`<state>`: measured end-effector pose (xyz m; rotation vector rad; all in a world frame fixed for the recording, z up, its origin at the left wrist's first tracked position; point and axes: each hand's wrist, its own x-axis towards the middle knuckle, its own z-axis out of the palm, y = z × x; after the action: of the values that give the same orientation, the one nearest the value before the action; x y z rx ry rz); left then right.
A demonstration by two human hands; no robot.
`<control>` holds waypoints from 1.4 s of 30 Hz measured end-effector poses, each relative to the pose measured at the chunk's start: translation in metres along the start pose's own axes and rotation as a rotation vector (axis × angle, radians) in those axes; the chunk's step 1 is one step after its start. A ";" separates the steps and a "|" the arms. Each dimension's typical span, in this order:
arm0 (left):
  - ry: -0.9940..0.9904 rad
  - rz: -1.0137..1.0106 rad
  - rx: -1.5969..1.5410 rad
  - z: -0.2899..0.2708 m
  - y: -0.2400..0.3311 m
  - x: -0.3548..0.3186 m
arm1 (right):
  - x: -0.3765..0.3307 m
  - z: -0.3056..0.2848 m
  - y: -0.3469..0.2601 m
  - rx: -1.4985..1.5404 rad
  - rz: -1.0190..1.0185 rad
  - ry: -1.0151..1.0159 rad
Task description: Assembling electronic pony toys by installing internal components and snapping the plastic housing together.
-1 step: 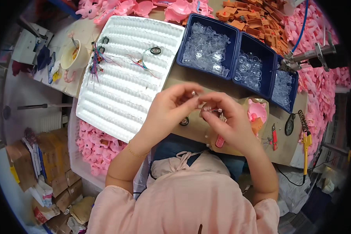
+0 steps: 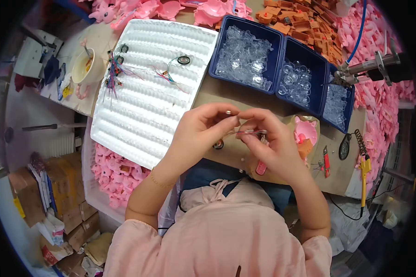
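- Directions are taken from the two hands, which meet near the middle of the view, above the surface [image 2: 213,95].
- The right hand [image 2: 267,133] has its grip closed, thumb against fingers, pinching thin wires [image 2: 251,132].
- The left hand [image 2: 203,127] has thumb and fingertips drawn together at 9 o'clock of the right; whether its grip holds anything, I cannot tell.
- A small round black speaker [image 2: 218,144] lies just below the left hand, toward 7 o'clock.
- At 10 o'clock, a white ridged foam sheet [image 2: 148,104] carries more wired speakers.
- From 12 to 3 o'clock stand blue bins [image 2: 275,57] of clear plastic parts [image 2: 245,57].
- At 3 o'clock sits a pink animal-shaped shell [image 2: 306,129]; toward 4 o'clock, a red-handled tool [image 2: 327,162] and, farther out, a yellow-handled soldering iron [image 2: 365,168].
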<state>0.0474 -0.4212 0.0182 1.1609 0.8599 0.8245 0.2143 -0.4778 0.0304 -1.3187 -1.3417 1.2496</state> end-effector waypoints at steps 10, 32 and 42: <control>0.326 0.639 1.030 0.002 -0.002 -0.001 | 0.000 -0.003 -0.001 0.082 0.224 0.134; -0.141 -0.334 -0.365 0.005 -0.025 -0.002 | -0.004 -0.003 0.000 -0.189 0.160 0.084; -0.022 -0.308 -0.292 0.015 -0.015 -0.001 | 0.000 -0.006 0.002 0.089 0.265 0.099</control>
<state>0.0616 -0.4317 0.0059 0.7576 0.8430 0.6553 0.2206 -0.4777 0.0294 -1.5105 -1.0543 1.3845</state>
